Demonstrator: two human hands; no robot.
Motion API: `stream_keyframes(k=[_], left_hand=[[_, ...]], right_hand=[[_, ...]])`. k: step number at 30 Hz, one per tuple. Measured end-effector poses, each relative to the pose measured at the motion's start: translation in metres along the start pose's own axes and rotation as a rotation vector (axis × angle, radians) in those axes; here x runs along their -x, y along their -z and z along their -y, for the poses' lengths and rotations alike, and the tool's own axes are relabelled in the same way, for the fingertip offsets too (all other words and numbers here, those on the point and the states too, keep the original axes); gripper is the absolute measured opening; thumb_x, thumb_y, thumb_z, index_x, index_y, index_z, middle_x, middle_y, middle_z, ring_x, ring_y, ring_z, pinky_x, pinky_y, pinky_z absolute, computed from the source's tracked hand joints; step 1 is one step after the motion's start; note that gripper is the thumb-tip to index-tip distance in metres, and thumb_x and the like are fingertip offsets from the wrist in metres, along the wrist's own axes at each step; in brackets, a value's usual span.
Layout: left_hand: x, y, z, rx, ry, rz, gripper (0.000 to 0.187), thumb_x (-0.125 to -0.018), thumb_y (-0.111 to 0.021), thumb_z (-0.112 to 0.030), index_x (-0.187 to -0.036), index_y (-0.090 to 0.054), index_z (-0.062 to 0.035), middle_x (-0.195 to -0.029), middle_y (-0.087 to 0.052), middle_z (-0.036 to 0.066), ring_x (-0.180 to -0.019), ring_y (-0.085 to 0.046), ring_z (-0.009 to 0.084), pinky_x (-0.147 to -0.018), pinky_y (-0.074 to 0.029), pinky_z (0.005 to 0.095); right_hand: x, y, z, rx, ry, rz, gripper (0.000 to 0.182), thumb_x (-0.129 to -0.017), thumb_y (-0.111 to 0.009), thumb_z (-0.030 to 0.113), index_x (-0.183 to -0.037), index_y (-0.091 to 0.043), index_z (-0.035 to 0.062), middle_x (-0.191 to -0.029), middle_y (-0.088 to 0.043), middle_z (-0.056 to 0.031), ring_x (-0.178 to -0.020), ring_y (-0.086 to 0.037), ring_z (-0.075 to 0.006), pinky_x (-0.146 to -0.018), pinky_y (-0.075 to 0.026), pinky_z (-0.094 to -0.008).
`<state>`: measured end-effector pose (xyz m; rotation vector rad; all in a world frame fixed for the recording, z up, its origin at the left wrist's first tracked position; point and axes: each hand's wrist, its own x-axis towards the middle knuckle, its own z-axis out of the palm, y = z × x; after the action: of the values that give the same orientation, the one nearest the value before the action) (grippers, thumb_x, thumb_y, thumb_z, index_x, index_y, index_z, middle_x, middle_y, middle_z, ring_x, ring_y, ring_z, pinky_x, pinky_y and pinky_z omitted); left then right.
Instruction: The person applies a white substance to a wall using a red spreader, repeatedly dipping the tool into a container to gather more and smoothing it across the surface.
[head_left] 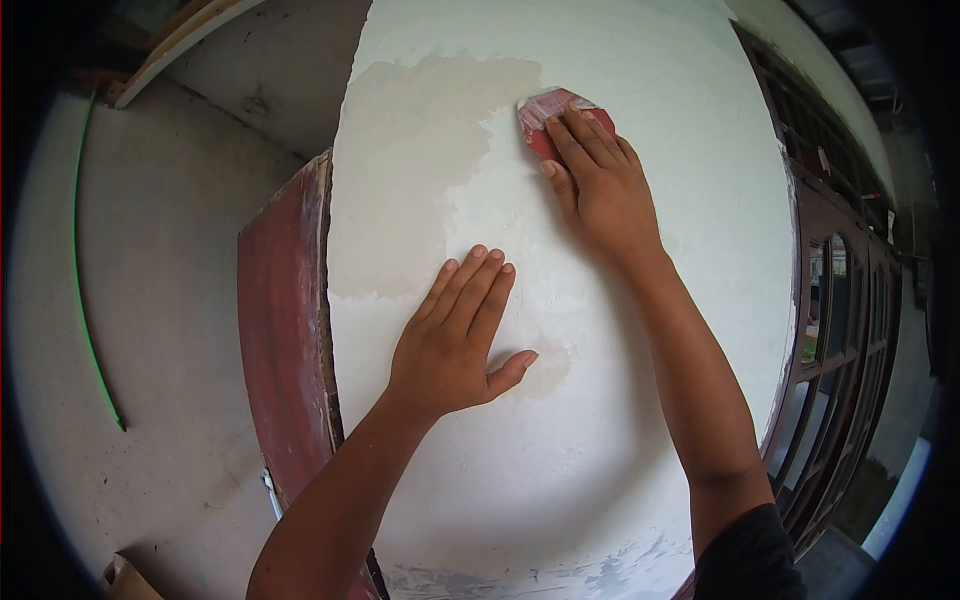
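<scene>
A white wall panel stands upright before me, with a large beige-grey patch at its upper left and a fainter one lower down. My right hand presses a red piece of sandpaper, coated in white dust, against the panel just right of the big patch. Its fingers lie over the sheet and partly hide it. Lower and to the left, my left hand rests flat on the surface, fingers stretched out and thumb apart, holding nothing.
A reddish-brown wooden board adjoins the panel's rough left edge. Further left, a thin green strip hangs against a grey wall. Brown-framed glass doors stand at the right. Grey smudges mark the panel's bottom.
</scene>
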<state>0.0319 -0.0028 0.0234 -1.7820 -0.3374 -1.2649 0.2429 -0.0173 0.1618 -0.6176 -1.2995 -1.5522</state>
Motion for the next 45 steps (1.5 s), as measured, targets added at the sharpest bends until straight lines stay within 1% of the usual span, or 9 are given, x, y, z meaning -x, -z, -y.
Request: stream_keyframes(k=[6,8,14,20,26,29,36,41,45], left_hand=[[0.000,0.000,0.000,-0.006,-0.007,-0.002,0.077,-0.089,-0.072,-0.042,-0.145,-0.051,0.0057,-0.151,-0.051,0.023,-0.146,-0.044,0.0393,-0.121,-0.034,0.0536],[0.000,0.000,0.001,-0.005,-0.008,-0.004,0.076,-0.089,-0.072,-0.042,-0.145,-0.051,0.0057,-0.151,-0.051,0.023,-0.146,-0.044,0.0393,-0.121,-0.034,0.0534],[0.001,0.000,0.000,-0.006,0.005,-0.007,0.077,-0.089,-0.072,-0.041,-0.146,-0.050,0.0054,-0.151,-0.051,0.022,-0.146,-0.044,0.0388,-0.121,-0.034,0.0528],[0.000,0.000,0.001,-0.015,-0.007,-0.014,0.077,-0.088,-0.072,-0.041,-0.146,-0.050,0.0053,-0.151,-0.051,0.022,-0.146,-0.044,0.0383,-0.121,-0.035,0.0527],[0.000,0.001,-0.001,-0.010,0.003,-0.017,0.077,-0.088,-0.073,-0.042,-0.146,-0.050,0.0047,-0.151,-0.052,0.022,-0.146,-0.044,0.0374,-0.121,-0.035,0.0521],[0.000,0.000,-0.001,-0.013,0.009,-0.023,0.077,-0.089,-0.073,-0.043,-0.145,-0.051,0.0046,-0.150,-0.052,0.021,-0.146,-0.045,0.0370,-0.120,-0.036,0.0518],[0.001,0.000,0.000,-0.020,-0.008,-0.031,0.075,-0.090,-0.071,-0.045,-0.143,-0.053,0.0041,-0.149,-0.053,0.022,-0.145,-0.046,0.0368,-0.120,-0.036,0.0516],[0.000,-0.001,0.000,-0.008,0.006,-0.041,0.074,-0.089,-0.072,-0.045,-0.142,-0.054,0.0039,-0.149,-0.053,0.022,-0.145,-0.046,0.0371,-0.120,-0.037,0.0517],[0.000,-0.002,0.000,-0.003,0.002,-0.043,0.074,-0.089,-0.072,-0.045,-0.141,-0.055,0.0039,-0.148,-0.054,0.022,-0.144,-0.047,0.0371,-0.120,-0.037,0.0518]], right_hand=[[-0.026,-0.012,0.000,-0.070,0.037,-0.050,0.043,-0.107,-0.052,0.034,-0.142,-0.061,0.0105,-0.148,-0.058,-0.0132,-0.140,-0.052,-0.0305,-0.117,-0.038,-0.0509],[-0.025,-0.015,-0.001,-0.041,0.019,0.024,0.043,-0.107,-0.052,0.034,-0.142,-0.061,0.0106,-0.148,-0.058,-0.0130,-0.139,-0.052,-0.0309,-0.117,-0.038,-0.0515],[0.006,0.004,-0.003,-0.021,-0.014,0.006,0.043,-0.106,-0.053,0.034,-0.141,-0.061,0.0098,-0.148,-0.058,-0.0133,-0.140,-0.052,-0.0309,-0.116,-0.038,-0.0523],[-0.032,-0.016,-0.006,-0.043,0.048,-0.027,0.044,-0.107,-0.053,0.033,-0.143,-0.059,0.0093,-0.150,-0.057,-0.0130,-0.140,-0.051,-0.0305,-0.116,-0.038,-0.0525],[-0.002,-0.003,0.001,-0.016,-0.019,0.076,0.046,-0.107,-0.052,0.034,-0.146,-0.057,0.0098,-0.152,-0.055,-0.0132,-0.144,-0.048,-0.0315,-0.117,-0.037,-0.0533],[0.002,0.003,-0.002,-0.057,-0.026,0.016,0.047,-0.108,-0.051,0.035,-0.147,-0.056,0.0098,-0.152,-0.055,-0.0132,-0.144,-0.047,-0.0314,-0.118,-0.036,-0.0535],[-0.036,-0.011,0.004,-0.057,0.066,0.076,0.047,-0.107,-0.051,0.035,-0.147,-0.056,0.0101,-0.152,-0.055,-0.0127,-0.143,-0.048,-0.0308,-0.118,-0.036,-0.0523],[0.003,0.003,0.002,-0.032,0.014,0.088,0.046,-0.107,-0.053,0.034,-0.146,-0.057,0.0103,-0.153,-0.054,-0.0119,-0.143,-0.049,-0.0303,-0.118,-0.036,-0.0520],[-0.002,0.002,-0.003,-0.028,-0.001,0.065,0.046,-0.107,-0.053,0.034,-0.146,-0.058,0.0104,-0.153,-0.054,-0.0117,-0.143,-0.048,-0.0300,-0.119,-0.036,-0.0519]])
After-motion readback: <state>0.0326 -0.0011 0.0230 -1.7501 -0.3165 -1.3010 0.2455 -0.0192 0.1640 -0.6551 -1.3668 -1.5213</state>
